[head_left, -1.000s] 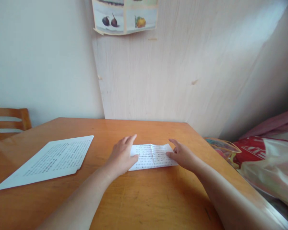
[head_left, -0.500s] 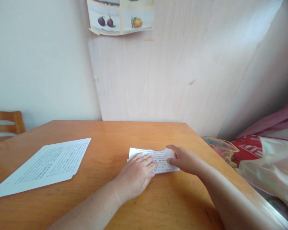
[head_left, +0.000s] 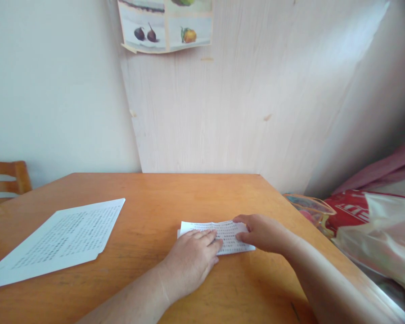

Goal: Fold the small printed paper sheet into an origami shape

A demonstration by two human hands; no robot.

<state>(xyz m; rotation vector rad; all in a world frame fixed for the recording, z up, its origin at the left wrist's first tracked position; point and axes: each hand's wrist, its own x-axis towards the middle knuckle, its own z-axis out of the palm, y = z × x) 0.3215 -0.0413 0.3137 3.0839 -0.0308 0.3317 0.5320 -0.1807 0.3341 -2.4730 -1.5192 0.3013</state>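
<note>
1. An orange-brown, smooth wooden counter [head_left: 148, 193] is carrying two paper items.
2. White paper sheets with dark printed lines [head_left: 70, 234] are lying flat and slanted at the left.
3. A small, white, folded rectangular printed paper [head_left: 228, 231] is resting right of those sheets, well apart.

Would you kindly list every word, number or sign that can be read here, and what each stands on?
No text reads for certain.
Folded paper: printed lines, too small and blurred to read.
Stack of sheets: rows of print, too small to read.
Red bag: large white lettering, too blurred to quote.
Fruit picture: no writing seen.
</note>
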